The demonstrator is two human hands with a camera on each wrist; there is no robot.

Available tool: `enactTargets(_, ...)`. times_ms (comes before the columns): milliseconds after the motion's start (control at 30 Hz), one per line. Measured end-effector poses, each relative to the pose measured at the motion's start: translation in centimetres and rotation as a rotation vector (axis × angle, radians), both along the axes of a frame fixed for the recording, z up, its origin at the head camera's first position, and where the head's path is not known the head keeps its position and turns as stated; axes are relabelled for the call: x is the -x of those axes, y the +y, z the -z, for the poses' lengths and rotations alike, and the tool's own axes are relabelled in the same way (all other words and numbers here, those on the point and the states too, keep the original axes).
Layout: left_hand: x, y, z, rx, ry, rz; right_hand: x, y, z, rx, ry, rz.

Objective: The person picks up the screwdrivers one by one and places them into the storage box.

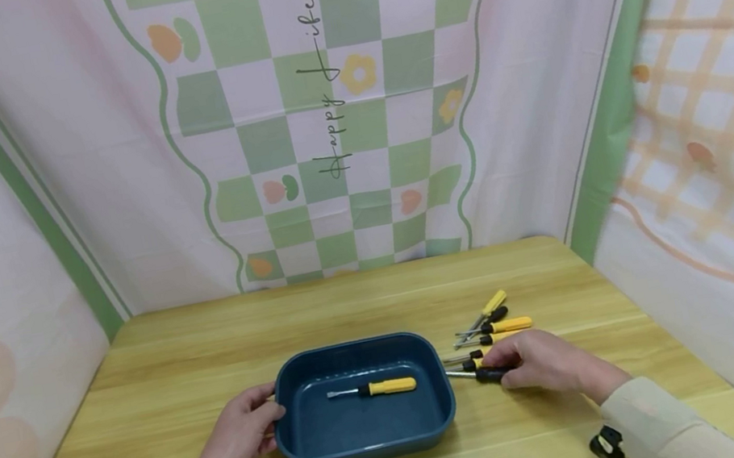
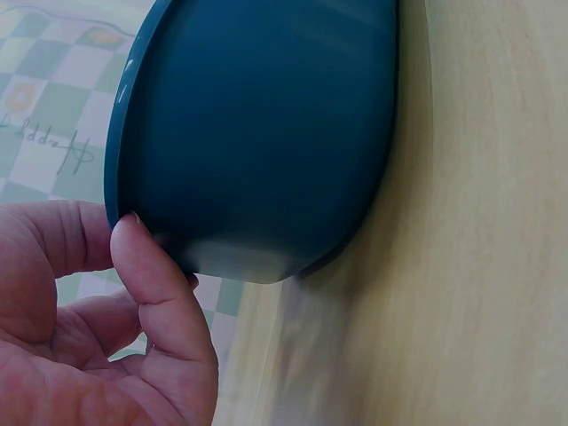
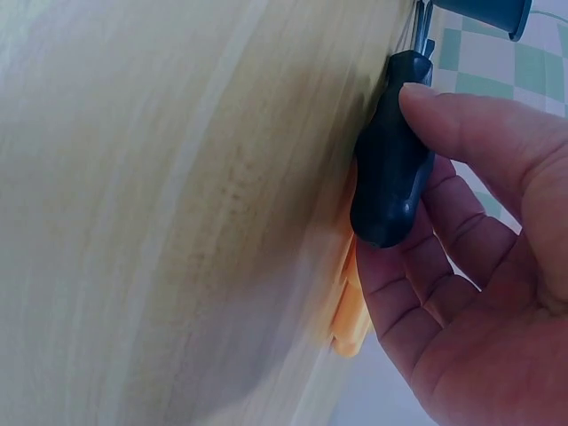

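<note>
A deep blue rectangular dish [image 1: 369,451] stands on the table with one yellow-handled screwdriver [image 1: 391,386] lying inside it. At the dish's left end my left hand [image 1: 245,439] pinches the rim; the left wrist view shows the thumb [image 2: 146,266] against the wall. My right hand [image 1: 545,363], right of the dish, grips a screwdriver with a black handle [image 3: 395,160] between thumb and fingers. Its shaft points left toward the dish's right wall. Just behind that hand lie several more screwdrivers, among them a yellow-handled one [image 1: 511,325]; some are partly hidden by the hand.
The wooden table [image 1: 199,365] has a patterned cloth [image 1: 313,132] hanging behind its far edge, with more printed cloth at both sides. A black wrist device [image 1: 607,447] shows by the right sleeve.
</note>
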State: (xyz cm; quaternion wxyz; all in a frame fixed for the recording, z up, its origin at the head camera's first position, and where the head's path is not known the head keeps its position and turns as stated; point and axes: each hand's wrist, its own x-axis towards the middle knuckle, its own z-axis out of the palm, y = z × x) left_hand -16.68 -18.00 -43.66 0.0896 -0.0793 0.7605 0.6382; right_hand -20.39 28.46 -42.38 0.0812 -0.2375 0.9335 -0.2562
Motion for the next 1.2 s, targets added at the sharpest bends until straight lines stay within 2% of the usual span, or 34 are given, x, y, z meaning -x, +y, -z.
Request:
enactTargets(467,-0.04,0.03,-0.07,-0.008,-0.005,0.001,-0.11,0.08,0.18,-0.037,0.009,0.005)
enactTargets(1200,0.00,-0.04,-0.21,0.005,-0.034,-0.002,-0.16,-0.10,0.16,-0.041,-0.050,0.029)
